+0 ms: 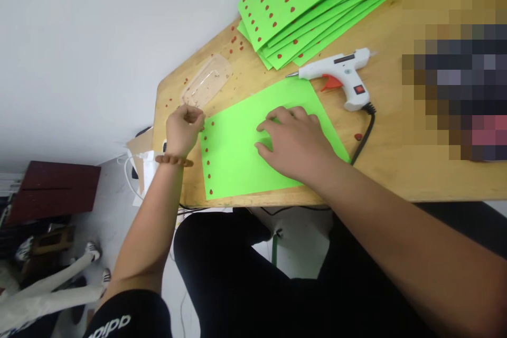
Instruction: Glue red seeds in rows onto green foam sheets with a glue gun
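A bright green sheet [237, 158] lies on the wooden table, with a column of small red pieces [208, 162] along its left edge. At the sheet's upper left corner, my left hand [184, 129] has its fingers pinched together; a small reddish bit shows at the fingertips, too small to name. My right hand [295, 140] rests on the right half of the sheet, fingers spread and curved, holding nothing. Beyond my left hand is a clear plastic tray [208, 82] with tiny bits in it. A white glue gun [344, 74] with a red trigger lies past the sheet, its nozzle near the far edge.
A stack of green sheets [301, 0] with rows of red pieces fills the far side of the table [396, 169]. Loose red bits lie around the tray. The glue gun's black cord [366, 137] runs towards my right forearm. A person's legs [59, 285] show at lower left.
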A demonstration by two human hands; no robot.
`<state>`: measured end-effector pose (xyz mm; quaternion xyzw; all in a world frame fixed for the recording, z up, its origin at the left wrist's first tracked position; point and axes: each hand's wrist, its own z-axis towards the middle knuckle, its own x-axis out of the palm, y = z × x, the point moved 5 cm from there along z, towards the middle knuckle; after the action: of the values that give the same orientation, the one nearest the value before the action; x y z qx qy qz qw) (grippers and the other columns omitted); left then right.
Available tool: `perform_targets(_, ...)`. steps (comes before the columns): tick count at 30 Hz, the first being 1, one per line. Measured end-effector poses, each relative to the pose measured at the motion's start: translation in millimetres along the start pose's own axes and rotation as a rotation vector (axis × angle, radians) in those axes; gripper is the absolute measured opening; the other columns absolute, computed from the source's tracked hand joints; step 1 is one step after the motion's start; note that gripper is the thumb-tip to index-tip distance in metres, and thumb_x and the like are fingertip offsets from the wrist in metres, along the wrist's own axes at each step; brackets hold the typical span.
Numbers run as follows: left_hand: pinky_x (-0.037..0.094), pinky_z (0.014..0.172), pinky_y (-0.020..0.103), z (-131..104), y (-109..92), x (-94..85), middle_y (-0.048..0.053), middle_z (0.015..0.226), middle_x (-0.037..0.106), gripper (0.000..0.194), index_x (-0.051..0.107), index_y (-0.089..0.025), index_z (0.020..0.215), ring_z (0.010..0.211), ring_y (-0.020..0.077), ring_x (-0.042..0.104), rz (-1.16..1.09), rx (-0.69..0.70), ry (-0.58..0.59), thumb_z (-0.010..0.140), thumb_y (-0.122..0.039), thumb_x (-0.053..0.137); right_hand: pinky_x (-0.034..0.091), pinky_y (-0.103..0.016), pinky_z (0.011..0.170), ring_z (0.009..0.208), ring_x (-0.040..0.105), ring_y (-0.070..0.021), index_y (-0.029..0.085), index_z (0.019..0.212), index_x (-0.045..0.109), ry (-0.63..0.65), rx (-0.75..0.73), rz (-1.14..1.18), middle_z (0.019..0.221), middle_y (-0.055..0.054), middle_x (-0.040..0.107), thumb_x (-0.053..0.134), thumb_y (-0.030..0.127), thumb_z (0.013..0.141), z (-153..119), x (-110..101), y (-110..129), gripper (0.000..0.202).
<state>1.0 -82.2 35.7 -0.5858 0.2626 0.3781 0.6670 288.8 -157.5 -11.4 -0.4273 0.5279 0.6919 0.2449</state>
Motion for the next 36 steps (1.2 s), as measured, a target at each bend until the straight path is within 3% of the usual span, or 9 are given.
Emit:
perform_targets(4,0.067,0.072,0.034,-39,27,-6.7,0.004,0.084,0.08,0.022,0.084,-0.019,0.114,0.072,0.018,0.074,-0.036,-0.088,0.036,0.095,-0.027,0.078,0.049,-0.059,0.105,0.135,0.055,-0.0432,0.022,0.134,0.079,-0.004,0.006,-0.009,0.152,-0.015,0.066,0.055,0.041,0.107,0,3,-2,0.041)
perform_targets(10,0.068,0.085,0.041,-59,38,-10.9,0.007,0.096,0.086,0.023,0.089,-0.021,0.114,0.082,0.0212,0.077,0.045,-0.108,0.061,0.096,-0.025,0.075,0.049,-0.06,0.107,0.137,0.055,-0.044,0.024,0.139,0.078,0.0,0.024,-0.015,0.152,-0.014,0.066,0.057,0.044,0.106,0,4,-3,0.044)
perform_targets(20,0.062,0.094,0.04,-55,27,0.8,0.006,0.108,0.085,0.019,0.086,-0.021,0.111,0.089,0.0192,0.073,0.152,0.065,0.082,0.094,-0.016,0.08,0.05,-0.062,0.106,0.136,0.055,-0.0441,0.028,0.136,0.079,-0.011,0.023,-0.012,0.153,-0.015,0.066,0.058,0.046,0.105,0,4,-6,0.042)
perform_targets(29,0.06,0.091,0.042,-51,25,12.1,0.004,0.111,0.086,0.017,0.087,-0.026,0.112,0.089,0.0213,0.073,0.155,0.079,0.117,0.097,-0.026,0.081,0.048,-0.062,0.108,0.135,0.055,-0.0439,0.025,0.136,0.079,-0.022,0.012,0.013,0.15,-0.014,0.067,0.056,0.045,0.105,1,4,-5,0.043)
perform_targets(36,0.061,0.093,0.041,-50,19,17.7,0.005,0.11,0.082,0.015,0.088,-0.028,0.109,0.09,0.0208,0.069,0.181,0.151,0.129,0.096,-0.023,0.082,0.048,-0.062,0.108,0.135,0.054,-0.0437,0.025,0.134,0.08,-0.037,0.007,0.029,0.151,-0.015,0.066,0.055,0.043,0.104,0,5,-5,0.043)
